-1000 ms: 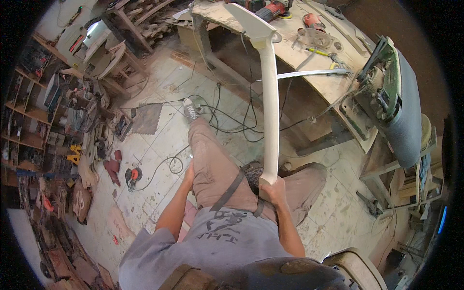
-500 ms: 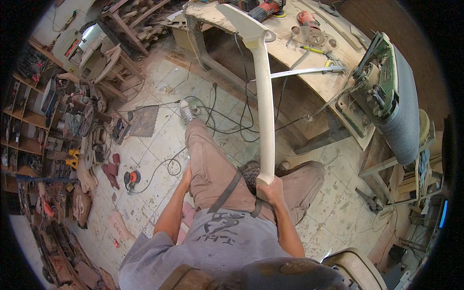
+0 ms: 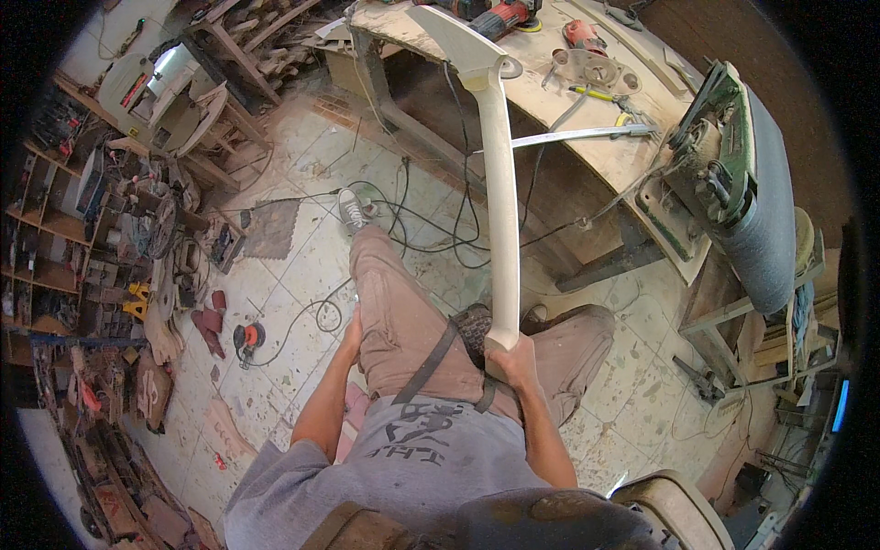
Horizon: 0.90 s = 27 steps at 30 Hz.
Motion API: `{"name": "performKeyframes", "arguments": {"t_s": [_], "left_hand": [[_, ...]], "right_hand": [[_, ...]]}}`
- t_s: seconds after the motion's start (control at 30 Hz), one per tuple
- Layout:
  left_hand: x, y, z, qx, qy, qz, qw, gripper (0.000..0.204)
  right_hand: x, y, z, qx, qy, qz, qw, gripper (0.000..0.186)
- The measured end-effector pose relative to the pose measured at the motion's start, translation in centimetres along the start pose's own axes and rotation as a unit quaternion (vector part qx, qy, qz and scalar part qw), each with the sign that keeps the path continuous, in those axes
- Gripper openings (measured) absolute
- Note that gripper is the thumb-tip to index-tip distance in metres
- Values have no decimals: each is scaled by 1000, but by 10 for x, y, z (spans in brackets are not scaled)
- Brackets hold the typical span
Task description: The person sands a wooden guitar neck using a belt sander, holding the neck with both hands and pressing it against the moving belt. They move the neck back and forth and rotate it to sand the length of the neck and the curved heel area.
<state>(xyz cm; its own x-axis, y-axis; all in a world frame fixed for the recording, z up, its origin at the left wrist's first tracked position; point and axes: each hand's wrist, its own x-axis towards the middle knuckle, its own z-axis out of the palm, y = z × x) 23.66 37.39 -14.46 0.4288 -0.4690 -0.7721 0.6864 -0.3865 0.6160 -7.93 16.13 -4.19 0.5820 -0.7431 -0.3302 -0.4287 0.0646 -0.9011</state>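
Observation:
A long pale wooden furniture piece [image 3: 500, 183], perhaps a chair leg, rises from my lap toward the workbench. Its far end flares into a broad angled blade shape, with a small round-edged part beside the joint. My right hand [image 3: 516, 360] is closed around the squared near end, above my right thigh. Against the outer side of my left leg lies my left hand [image 3: 354, 337], its visible fingers stretched along the trousers. The palm and part of the fingers are hidden, and I see nothing held there.
Ahead stands a workbench [image 3: 403, 26] bearing power tools, a curved pale strip [image 3: 587, 136] and cables. A belt sander [image 3: 756, 202] is at the right. An orange-and-black sander [image 3: 247, 337] sits on the tiled floor at the left, before cluttered shelves [image 3: 46, 229]. Black cables [image 3: 458, 240] cross the floor.
The wooden piece has shifted very slightly to the left. Both hands keep their places.

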Motion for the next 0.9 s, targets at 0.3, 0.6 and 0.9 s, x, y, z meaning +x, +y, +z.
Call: {"name": "performKeyframes", "arguments": {"t_s": [0.3,0.6,0.9], "left_hand": [[7,-6,-6,8,5,5,1000,87],[0,45,-19,389,313,242,832,60],[-274,372,125,99,-24,894,437,37]], "right_hand": [[1,5,0,-1,-5,-8,1000,40],[1,-5,5,-1,-6,-9,1000,41],[0,0,-3,-33,19,-3,999,40]]}}
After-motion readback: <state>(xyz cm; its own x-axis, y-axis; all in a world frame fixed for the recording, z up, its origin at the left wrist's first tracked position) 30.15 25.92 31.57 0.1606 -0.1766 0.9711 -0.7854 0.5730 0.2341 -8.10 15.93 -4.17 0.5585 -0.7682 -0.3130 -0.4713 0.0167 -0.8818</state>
